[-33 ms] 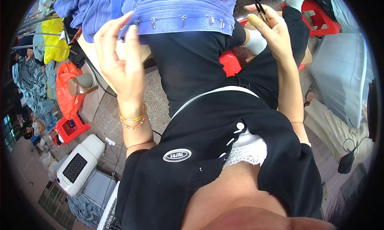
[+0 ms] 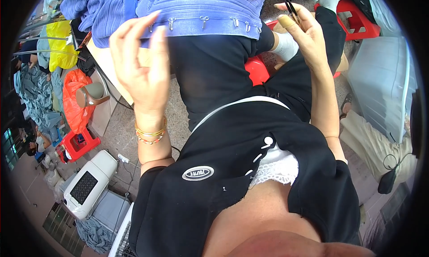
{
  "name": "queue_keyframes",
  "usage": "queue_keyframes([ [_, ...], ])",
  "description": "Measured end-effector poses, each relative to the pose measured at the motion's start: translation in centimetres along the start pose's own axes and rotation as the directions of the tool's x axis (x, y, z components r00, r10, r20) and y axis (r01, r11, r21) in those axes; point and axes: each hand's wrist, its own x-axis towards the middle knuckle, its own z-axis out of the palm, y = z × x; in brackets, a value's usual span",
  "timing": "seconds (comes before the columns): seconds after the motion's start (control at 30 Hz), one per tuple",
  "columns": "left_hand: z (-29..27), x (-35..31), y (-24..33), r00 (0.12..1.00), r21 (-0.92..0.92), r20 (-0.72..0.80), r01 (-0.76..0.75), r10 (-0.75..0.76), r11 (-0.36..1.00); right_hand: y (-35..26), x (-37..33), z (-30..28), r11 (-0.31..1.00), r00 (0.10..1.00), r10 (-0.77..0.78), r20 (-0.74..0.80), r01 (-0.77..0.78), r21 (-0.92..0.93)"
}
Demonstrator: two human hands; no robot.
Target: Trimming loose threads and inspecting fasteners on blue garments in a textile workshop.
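Observation:
A ribbed blue-violet garment [image 2: 201,4] lies across my lap. Along its near band hang several small metal hooks or pins [image 2: 204,22], spaced in a row. My left hand [image 2: 140,65] is raised over the garment's left end, its fingers apart and somewhat blurred; I see nothing between them. Out to the right, clear of the cloth, my right hand [image 2: 306,33] is closed around a slim black two-armed tool [image 2: 290,8], perhaps tweezers or thread snips. The thumb of that hand wears a yellowish cover [image 2: 286,21].
Under the garment's left part is a pale tabletop [image 2: 109,60]. Red plastic stools [image 2: 357,18] stand at right and left. A red bag [image 2: 73,94], a white bin-like case [image 2: 89,183] and heaps of grey-blue cloth [image 2: 33,94] lie leftward; a translucent sheet [image 2: 380,83] hangs right.
My left hand has shifted slightly right and back toward me, its fingertips drawing off the garment's band. The right hand with the tool has barely moved.

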Motion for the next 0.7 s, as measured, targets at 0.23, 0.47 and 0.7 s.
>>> queue_keyframes([
  [0.23,3.4,0.9,1.8,0.983,0.169,0.005,-0.179,0.181,0.969,-2.3,-0.9,1.9,0.933,0.969,-0.244,0.048,0.248,-0.259],
  [0.47,4.0,0.6,2.2,0.992,0.089,-0.056,-0.109,0.114,0.990,-4.0,0.1,4.0,0.849,0.906,-0.402,0.136,0.424,-0.316],
  [0.7,3.2,0.9,1.9,0.981,-0.384,0.037,0.189,-0.189,0.904,-4.9,1.4,4.8,0.792,0.832,-0.502,0.236,0.552,-0.259],
])
